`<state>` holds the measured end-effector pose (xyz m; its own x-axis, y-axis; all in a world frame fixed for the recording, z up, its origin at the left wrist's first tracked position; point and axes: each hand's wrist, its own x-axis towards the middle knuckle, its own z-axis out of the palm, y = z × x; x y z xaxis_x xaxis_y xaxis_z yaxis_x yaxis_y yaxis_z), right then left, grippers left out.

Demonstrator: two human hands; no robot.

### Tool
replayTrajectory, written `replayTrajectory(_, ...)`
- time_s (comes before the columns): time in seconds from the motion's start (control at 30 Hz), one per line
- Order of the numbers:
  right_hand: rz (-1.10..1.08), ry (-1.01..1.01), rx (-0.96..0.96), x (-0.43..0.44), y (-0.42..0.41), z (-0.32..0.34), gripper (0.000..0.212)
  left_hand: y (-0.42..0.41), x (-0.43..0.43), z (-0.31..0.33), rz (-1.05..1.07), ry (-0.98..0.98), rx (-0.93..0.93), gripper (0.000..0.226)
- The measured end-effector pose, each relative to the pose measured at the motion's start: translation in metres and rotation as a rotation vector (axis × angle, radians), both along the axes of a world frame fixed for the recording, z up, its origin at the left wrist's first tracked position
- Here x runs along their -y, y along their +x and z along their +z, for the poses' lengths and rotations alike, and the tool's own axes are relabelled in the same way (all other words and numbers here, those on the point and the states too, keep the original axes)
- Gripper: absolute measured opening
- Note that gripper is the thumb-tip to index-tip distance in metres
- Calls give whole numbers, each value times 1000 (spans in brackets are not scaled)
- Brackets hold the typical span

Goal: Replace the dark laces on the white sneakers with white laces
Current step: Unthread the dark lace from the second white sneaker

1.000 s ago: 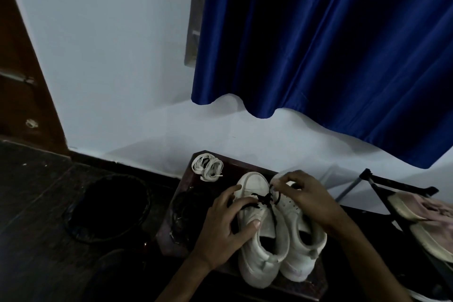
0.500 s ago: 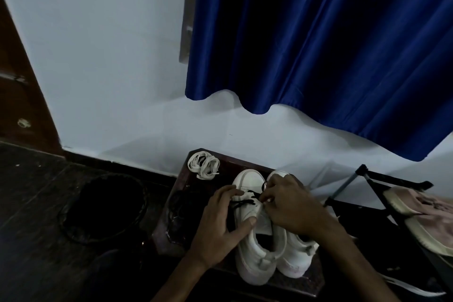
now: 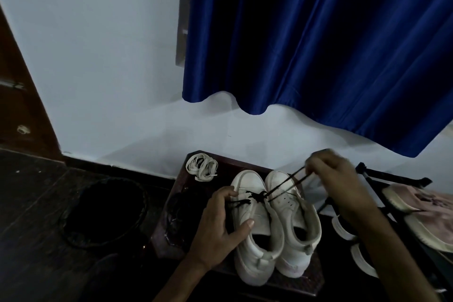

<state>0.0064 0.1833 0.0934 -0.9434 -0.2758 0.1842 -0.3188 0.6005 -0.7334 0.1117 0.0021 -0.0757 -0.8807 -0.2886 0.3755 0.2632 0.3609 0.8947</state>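
Observation:
Two white sneakers stand side by side on a small dark wooden stool (image 3: 304, 284), toes toward the wall. My left hand (image 3: 220, 225) grips the left sneaker (image 3: 252, 233) around its side and tongue. My right hand (image 3: 335, 179) pinches a dark lace (image 3: 282, 185) and holds it taut, up and to the right, over the right sneaker (image 3: 291, 216). The lace runs down to the left sneaker's eyelets, where more dark lace is bunched. A coil of white laces (image 3: 202, 167) lies at the stool's far left corner.
A dark round bin (image 3: 103, 211) sits on the floor left of the stool. A black rack (image 3: 392, 176) with pink shoes (image 3: 426, 211) stands at the right. White wall and blue curtain (image 3: 318, 44) lie behind. A dark bundle (image 3: 186, 203) rests on the stool's left side.
My right hand has moved from the left sneaker's eyelets up and to the right, drawing the dark lace out taut. My left hand stays on the left sneaker.

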Motion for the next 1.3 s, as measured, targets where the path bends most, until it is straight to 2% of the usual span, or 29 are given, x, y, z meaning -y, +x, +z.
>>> replayTrajectory(0.03, -32, 107, -59, -6, -6, 3, 22, 0, 0, -1, 2, 0, -2, 64)
replayTrajectory(0.1, 18, 523, -94, -7, -7, -1, 10, -1, 0, -1, 2, 3, -8, 64)
replayTrajectory(0.13, 58, 675, -96, -4, -4, -7, 15, -1, 0, -2, 3, 9, -8, 65)
replayTrajectory(0.17, 87, 742, -106, 1, -1, -14, 26, -1, 0, -2, 2, 14, -7, 65)
replayTrajectory(0.23, 186, 727, -153, 14, 9, -23, 36, -1, -1, -2, -2, 18, -7, 65)
replayTrajectory(0.3, 332, 693, -127, 29, 17, -32, 28, -1, -1, -1, -3, 25, -6, 64)
replayTrajectory(0.43, 392, 859, -175, 40, 22, -52, 23, 0, -1, 0, 3, 30, -8, 64)
replayTrajectory(0.47, 395, 811, -156, 38, 19, -52, 19, 0, -1, -1, 5, 26, -10, 63)
replayTrajectory(0.57, 353, 489, -64, 21, 5, -38, 5, -1, 0, -2, 10, 24, -22, 60)
replayTrajectory(0.7, 76, 94, 3, -5, -7, -10, 17, -1, -1, -2, 2, 33, -21, 56)
replayTrajectory(0.83, -189, -26, -145, -14, -20, -17, 15, -1, -1, -2, 4, 52, -32, 53)
replayTrajectory(0.97, -403, -327, -180, -26, -37, -17, 15, -2, -4, 0, 4, 54, -32, 49)
replayTrajectory(1.03, -354, -279, -193, -32, -40, -17, 15, -2, -6, 2, -7, 45, -37, 48)
replayTrajectory(1.17, -64, -104, -95, -17, -30, -22, 15, 0, -4, 4, -7, 45, -47, 48)
replayTrajectory(1.3, -38, -132, -40, -5, -33, -35, 15, 2, -3, 3, -11, 67, -46, 49)
